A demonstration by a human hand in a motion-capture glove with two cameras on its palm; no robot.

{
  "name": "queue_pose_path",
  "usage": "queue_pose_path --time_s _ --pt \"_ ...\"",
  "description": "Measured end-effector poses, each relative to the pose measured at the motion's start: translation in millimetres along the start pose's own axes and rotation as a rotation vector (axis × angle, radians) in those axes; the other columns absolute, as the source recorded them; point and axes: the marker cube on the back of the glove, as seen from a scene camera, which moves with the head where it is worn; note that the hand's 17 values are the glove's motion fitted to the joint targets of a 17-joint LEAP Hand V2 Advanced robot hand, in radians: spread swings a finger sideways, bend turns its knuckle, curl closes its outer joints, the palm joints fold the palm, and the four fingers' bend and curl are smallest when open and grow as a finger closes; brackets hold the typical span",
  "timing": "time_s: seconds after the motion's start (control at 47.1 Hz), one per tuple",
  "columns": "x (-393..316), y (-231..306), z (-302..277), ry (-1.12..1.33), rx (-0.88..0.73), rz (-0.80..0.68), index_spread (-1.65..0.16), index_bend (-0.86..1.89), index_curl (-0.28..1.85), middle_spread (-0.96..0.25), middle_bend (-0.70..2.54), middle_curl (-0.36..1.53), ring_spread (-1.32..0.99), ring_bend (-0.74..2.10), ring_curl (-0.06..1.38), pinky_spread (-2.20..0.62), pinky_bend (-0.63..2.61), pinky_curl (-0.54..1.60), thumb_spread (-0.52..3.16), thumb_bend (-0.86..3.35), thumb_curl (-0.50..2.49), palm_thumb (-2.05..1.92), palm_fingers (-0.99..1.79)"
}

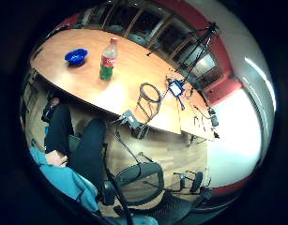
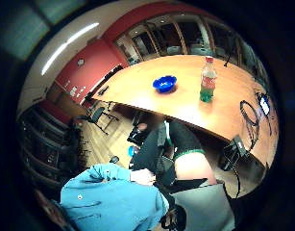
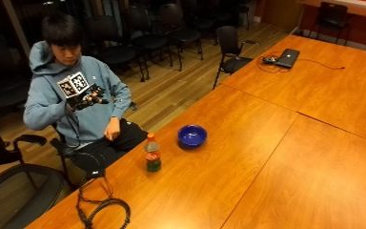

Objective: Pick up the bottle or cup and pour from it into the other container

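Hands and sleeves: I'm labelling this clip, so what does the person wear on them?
The right hand wears a black glove; the other hand is bare. Both arms are in the long sleeves of a light blue hooded sweatshirt.

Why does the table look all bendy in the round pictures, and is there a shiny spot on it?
Both palm views use a very wide lens, so the table edge curves; in the outside view it runs straight. The little finger side palm view shows a pale glare patch beside the bottle; the bowl shows a small highlight in the outside view.
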Motion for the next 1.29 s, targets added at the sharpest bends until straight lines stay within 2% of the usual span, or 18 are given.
queue_pose_path --time_s 0.148,0.361,0.87,1.294 --pt "-4 -6 3 0.025 -0.003 0.010 -0.25 0.11 0.06 0.01 0.21 0.11 0.10 0.32 0.10 0.16 0.51 0.14 0.70 0.24 0.17 0.49 0.16" --pt "-13 -24 13 0.028 0.002 0.007 -0.30 0.13 0.10 0.02 0.22 0.18 0.12 0.36 0.15 0.20 0.57 0.18 0.91 0.16 0.24 0.53 0.10" --pt "3 -65 52 0.108 -0.060 0.085 -0.31 0.14 0.17 0.03 0.23 0.27 0.14 0.41 0.21 0.23 0.62 0.22 1.01 -0.01 0.35 0.61 0.04" --pt "24 -90 72 0.077 -0.011 0.144 -0.31 0.14 0.20 0.04 0.24 0.31 0.14 0.42 0.24 0.23 0.63 0.24 1.02 -0.02 0.38 0.63 0.03"
